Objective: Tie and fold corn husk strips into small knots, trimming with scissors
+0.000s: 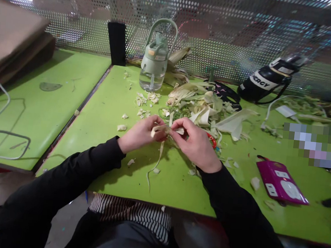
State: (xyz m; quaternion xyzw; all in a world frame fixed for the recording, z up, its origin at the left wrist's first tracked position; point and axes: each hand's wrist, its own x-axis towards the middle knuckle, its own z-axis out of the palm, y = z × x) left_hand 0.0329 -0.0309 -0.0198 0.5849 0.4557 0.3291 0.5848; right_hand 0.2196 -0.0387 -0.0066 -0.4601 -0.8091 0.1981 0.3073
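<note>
Head camera: over the green worktop (182, 193), the left hand's (141, 134) grip pinches a folded pale husk strip (159, 131), and the right hand's (198, 144) grip pinches it from the other side, fingertips close together. A thin strand (158, 163) trails below the hands. Beyond them lies a husk pile (204, 106), with a green-lidded bottle (154, 63) behind to the left; a purple object (280, 182) lies to the right.

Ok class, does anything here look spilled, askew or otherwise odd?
Pale scraps lie scattered over the table, some well away from the husk pile, which looks untidy. The black bottle appears tilted, though the wide view may exaggerate that.
</note>
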